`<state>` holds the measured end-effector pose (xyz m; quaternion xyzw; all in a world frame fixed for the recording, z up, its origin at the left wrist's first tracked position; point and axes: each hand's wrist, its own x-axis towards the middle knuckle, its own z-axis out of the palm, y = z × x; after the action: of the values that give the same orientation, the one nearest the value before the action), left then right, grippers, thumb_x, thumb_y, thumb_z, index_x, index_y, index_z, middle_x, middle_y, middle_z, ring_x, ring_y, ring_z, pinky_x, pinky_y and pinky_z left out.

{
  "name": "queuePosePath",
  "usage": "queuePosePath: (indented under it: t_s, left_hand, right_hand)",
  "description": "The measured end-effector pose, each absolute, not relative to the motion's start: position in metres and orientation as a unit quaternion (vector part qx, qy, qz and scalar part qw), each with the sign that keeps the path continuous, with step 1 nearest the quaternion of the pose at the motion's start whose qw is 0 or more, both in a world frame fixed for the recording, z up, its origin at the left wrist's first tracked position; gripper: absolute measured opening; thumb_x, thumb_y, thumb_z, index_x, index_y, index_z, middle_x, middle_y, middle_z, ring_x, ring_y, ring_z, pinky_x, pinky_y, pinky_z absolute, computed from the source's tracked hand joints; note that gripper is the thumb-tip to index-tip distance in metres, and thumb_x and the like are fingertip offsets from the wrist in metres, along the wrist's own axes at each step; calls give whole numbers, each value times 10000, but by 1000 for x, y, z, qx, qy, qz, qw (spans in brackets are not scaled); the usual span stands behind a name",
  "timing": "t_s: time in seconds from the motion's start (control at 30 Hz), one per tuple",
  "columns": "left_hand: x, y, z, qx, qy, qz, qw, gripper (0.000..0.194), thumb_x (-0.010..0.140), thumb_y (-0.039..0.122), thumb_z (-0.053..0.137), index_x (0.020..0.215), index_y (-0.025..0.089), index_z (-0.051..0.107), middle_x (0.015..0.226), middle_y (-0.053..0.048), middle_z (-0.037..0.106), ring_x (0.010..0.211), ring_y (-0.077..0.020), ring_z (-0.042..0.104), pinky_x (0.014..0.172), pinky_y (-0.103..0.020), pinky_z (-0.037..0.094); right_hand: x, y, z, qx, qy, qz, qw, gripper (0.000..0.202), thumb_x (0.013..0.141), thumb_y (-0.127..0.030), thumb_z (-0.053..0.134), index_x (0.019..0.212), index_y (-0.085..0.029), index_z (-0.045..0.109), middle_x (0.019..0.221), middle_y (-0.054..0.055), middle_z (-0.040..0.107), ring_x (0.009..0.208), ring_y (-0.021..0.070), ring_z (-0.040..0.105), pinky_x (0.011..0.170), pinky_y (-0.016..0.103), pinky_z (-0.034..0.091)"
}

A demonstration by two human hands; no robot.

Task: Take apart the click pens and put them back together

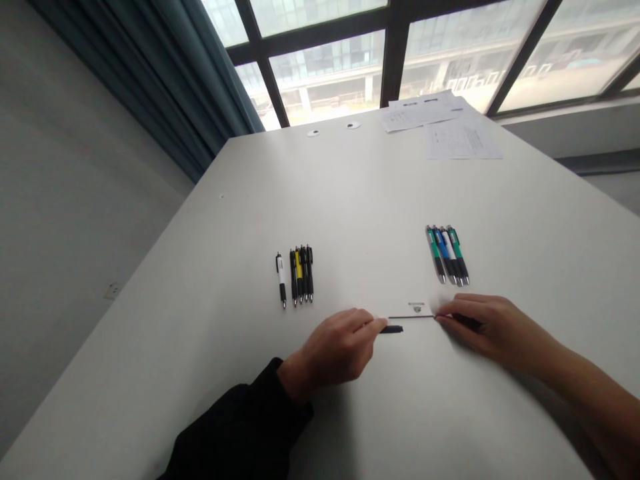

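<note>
My left hand is closed at the table's middle, with a black pen part sticking out to the right of its fingertips. To the right, my right hand pinches the right end of a thin dark rod, which looks like a pen refill. The rod's left end lies close to my left fingertips. Just above the rod is a small grey item or mark, too small to name. Beyond my left hand lies a row of black pens with a yellow pen among them, and a white pen beside it.
Green pens, a blue pen and a white pen lie side by side beyond my right hand. Paper sheets are at the white table's far right edge. Two small round white items sit near the window.
</note>
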<state>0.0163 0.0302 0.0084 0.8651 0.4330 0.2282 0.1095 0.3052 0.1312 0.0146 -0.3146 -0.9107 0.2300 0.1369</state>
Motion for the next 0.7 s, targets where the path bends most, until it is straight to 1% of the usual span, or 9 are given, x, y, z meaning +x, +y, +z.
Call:
queuePosePath:
  t_s: [0.13, 0.3, 0.4, 0.47, 0.6, 0.7]
  left_hand:
    - [18, 30, 8, 866, 435, 227, 96, 379, 899, 48, 437, 1222, 110, 624, 970, -102, 648, 825, -178, 628, 725, -308, 584]
    - [19, 30, 7, 871, 425, 236, 72, 323, 930, 72, 465, 1202, 103, 637, 955, -95, 670, 835, -183, 651, 730, -313, 587]
    - [19, 30, 5, 871, 424, 242, 63, 279, 944, 93, 490, 1176, 126, 642, 964, -89, 690, 862, -184, 675, 745, -311, 589]
    - [20, 31, 4, 871, 421, 249, 55, 239, 958, 115, 514, 1157, 139, 644, 966, -83, 707, 867, -181, 686, 753, -308, 587]
    - [21, 33, 2, 877, 391, 275, 48, 168, 988, 140, 541, 1118, 144, 647, 958, -66, 744, 852, -164, 694, 769, -304, 578]
    - [22, 33, -1, 885, 371, 276, 53, 149, 989, 137, 555, 1109, 135, 644, 958, -58, 756, 848, -159, 691, 780, -309, 573]
  right_hand:
    - [303, 131, 18, -322, -905, 240, 143, 194, 955, -261, 566, 893, -190, 736, 748, 48, 711, 614, 156, 633, 580, 264, 479]
    - [303, 131, 20, -334, -898, 250, 143, 204, 946, -271, 557, 875, -184, 727, 752, 52, 719, 611, 159, 639, 584, 273, 496]
    - [303, 130, 21, -353, -889, 255, 144, 181, 930, -289, 581, 960, -187, 728, 709, 33, 709, 575, 154, 628, 565, 270, 498]
    - [302, 129, 19, -351, -889, 255, 147, 203, 931, -298, 588, 1023, -190, 734, 695, 26, 710, 566, 153, 630, 559, 266, 498]
    - [300, 129, 15, -335, -898, 243, 150, 217, 953, -282, 557, 956, -201, 759, 808, 55, 761, 657, 171, 685, 597, 265, 511]
    - [299, 129, 15, -339, -899, 239, 144, 224, 956, -272, 549, 942, -200, 760, 805, 54, 762, 659, 174, 686, 604, 267, 514]
